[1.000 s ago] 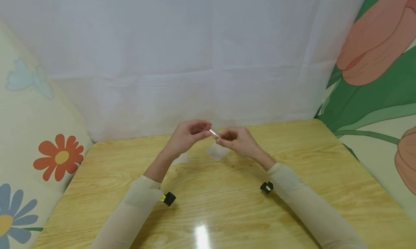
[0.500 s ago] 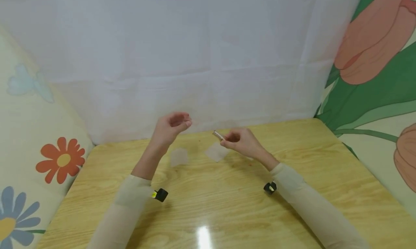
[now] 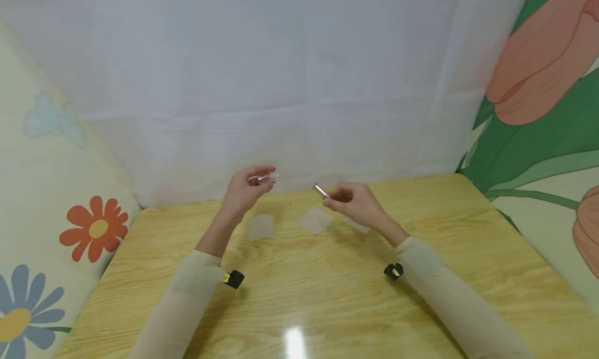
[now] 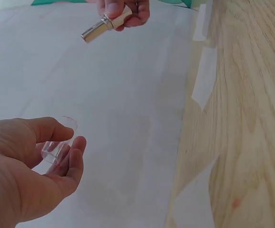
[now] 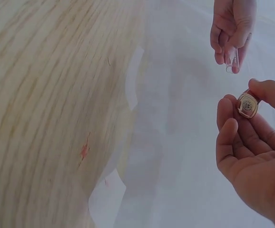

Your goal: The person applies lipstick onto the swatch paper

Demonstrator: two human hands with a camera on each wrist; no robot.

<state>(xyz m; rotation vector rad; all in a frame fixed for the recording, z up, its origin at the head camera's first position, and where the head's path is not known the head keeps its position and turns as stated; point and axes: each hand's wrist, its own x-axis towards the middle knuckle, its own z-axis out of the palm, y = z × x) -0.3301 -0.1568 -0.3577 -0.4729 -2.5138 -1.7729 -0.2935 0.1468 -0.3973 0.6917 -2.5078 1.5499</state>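
One left hand (image 3: 241, 192), just left of centre in the head view: thumb and fingers pinch a clear cap (image 3: 269, 177), lightly it seems, perhaps because its thin wall could flex. One pale square (image 3: 261, 227), below that hand, flat on the wooden table (image 3: 281, 286). A second pale square (image 3: 315, 221), near centre frame, set cornerwise. One gold tube (image 3: 321, 191), just right of centre, apart from the cap, tilted with its slim end toward the upper left; the left wrist view shows that slim section standing out of a broader base. One right hand (image 3: 357, 203): fingers grip the tube by that base, a hold that presumably leaves the slim end uncovered. A third pale square (image 3: 356, 225), partly hidden behind the right hand. One small red mark (image 3: 363, 240), on the wood just below it. Squares spaced apart, likely against overlap.
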